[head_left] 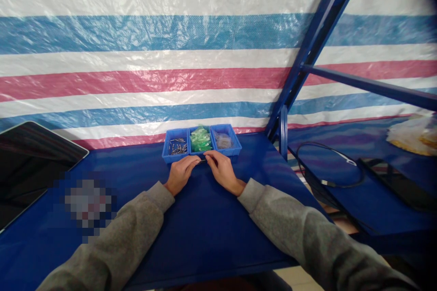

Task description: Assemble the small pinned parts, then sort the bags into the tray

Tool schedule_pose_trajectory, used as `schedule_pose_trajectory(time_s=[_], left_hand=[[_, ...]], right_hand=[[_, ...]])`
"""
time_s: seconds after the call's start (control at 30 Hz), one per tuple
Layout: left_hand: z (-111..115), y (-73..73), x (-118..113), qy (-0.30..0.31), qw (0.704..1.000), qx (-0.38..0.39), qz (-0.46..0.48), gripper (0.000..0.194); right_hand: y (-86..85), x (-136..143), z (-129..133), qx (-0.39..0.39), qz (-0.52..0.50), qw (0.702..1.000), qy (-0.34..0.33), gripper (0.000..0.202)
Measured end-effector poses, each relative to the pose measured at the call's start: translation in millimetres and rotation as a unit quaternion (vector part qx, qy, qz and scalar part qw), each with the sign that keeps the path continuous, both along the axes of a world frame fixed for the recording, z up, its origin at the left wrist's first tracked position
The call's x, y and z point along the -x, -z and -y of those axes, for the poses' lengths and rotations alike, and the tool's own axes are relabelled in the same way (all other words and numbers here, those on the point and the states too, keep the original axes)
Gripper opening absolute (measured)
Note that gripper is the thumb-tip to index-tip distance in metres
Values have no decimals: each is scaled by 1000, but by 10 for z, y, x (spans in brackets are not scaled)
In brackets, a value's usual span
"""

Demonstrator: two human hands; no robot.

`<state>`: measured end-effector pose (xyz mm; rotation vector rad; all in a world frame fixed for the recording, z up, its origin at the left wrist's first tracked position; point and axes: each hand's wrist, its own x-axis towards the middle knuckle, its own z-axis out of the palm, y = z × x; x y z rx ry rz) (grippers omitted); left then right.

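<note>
My left hand [181, 173] and my right hand [223, 170] meet just in front of three joined blue bins. Between their fingertips is a thin dark rod-like piece [202, 161], pinched at its two ends. The left bin [165, 149] holds several slim metal pieces [179, 148]. Green plastic packets [200, 139] fill the middle bin, and clear, greyish small items [223, 140] lie in the right bin [238, 144].
A dark flat screen [34, 163] lies at the left of the blue table [201, 236], near a pixelated patch. Blue metal framing [303, 63] rises at the right. Beyond it are a black cable [362, 175], a dark flat device [398, 182] and a whitish bundle [413, 135].
</note>
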<state>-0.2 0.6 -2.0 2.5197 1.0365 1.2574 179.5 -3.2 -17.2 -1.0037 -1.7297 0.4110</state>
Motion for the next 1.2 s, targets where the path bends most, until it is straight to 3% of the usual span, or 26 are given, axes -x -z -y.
schedule_pose_trajectory(time_s=[0.3, 0.6, 1.0, 1.2], left_hand=[[-5, 37, 20, -5, 999, 26, -22, 25], [-2, 33, 37, 24, 999, 3, -38, 26], [-2, 10, 11, -14, 1000, -21, 3, 20], [-19, -10, 13, -2, 999, -23, 25, 19]], right_hand=[[3, 4, 3, -4, -2, 1000, 0, 23], [-8, 1, 2, -10, 2, 1000, -5, 24], [-44, 2, 18, -1, 8, 1000, -3, 26], [-55, 4, 32, 0, 2, 1000, 0, 25]])
